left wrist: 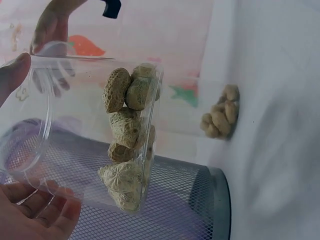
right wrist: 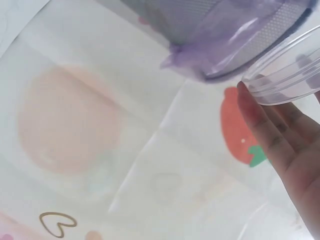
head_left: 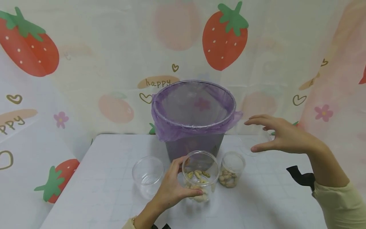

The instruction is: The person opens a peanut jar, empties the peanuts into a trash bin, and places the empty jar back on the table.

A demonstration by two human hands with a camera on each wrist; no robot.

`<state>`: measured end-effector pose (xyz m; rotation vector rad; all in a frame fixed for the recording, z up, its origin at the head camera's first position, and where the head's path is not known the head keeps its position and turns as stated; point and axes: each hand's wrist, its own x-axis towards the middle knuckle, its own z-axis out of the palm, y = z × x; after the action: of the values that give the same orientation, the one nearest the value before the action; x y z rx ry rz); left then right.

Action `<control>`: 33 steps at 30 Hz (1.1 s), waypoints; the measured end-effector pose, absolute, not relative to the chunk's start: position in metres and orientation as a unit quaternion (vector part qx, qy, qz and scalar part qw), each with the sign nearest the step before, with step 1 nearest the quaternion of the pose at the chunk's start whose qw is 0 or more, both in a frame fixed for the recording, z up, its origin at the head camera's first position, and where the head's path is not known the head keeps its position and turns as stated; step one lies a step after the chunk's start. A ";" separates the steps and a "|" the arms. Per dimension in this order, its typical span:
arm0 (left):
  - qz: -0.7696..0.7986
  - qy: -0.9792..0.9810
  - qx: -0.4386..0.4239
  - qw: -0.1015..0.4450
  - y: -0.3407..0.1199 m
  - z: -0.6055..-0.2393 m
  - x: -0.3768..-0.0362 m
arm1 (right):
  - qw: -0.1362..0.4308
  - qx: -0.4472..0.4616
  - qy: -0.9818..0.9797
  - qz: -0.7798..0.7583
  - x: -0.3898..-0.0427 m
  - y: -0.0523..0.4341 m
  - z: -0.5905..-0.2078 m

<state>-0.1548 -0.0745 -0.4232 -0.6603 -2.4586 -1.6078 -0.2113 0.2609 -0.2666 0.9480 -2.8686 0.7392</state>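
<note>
A: Starting at the left of the bench [head_left: 94,190], what is there?
B: A see-through container [head_left: 147,170], standing just beside the left hand [head_left: 171,187]; the printed backdrop [head_left: 120,47] hangs behind everything.
A: And that hand's grip?
B: It grasps a transparent jar [left wrist: 82,115], thumb on one side and fingers round the other; peanuts in their shells [left wrist: 122,130] lie in the bottom; whether the base touches the bench, I cannot tell.
A: What stands in the way there?
B: The bin [head_left: 194,144], directly behind the jar; it is upright and of mesh, with a purple liner [head_left: 174,132] folded over its rim; from the head, the jar hides part of the bin's lower front.
A: Farther right?
B: A second jar [head_left: 233,159], just beside the held one and in front of the bin; pale brown nuts [head_left: 227,179] fill its lower part.
A: Then the far right?
B: The right hand [head_left: 274,133], raised beyond that jar; its grip holds a clear round lid [right wrist: 280,85] between thumb and fingers; the liner's loose edge sticks out near the fingertips; a black strap [head_left: 301,176] shows by the sleeve [head_left: 338,203].
</note>
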 end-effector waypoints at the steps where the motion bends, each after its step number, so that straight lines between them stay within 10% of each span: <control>1: -0.533 -0.814 -0.221 0.066 -0.074 -0.423 -0.155 | 0.013 0.298 -0.924 0.241 -0.212 0.264 -0.267; 33: -0.542 -0.813 -0.207 0.049 -0.070 -0.425 -0.152 | 0.003 0.156 -0.950 0.271 -0.257 0.321 -0.304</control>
<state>-0.1517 -0.0699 -0.4245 -0.6294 -2.4769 -1.6531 -0.2570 0.3214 -0.3045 0.4882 -2.9786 0.8495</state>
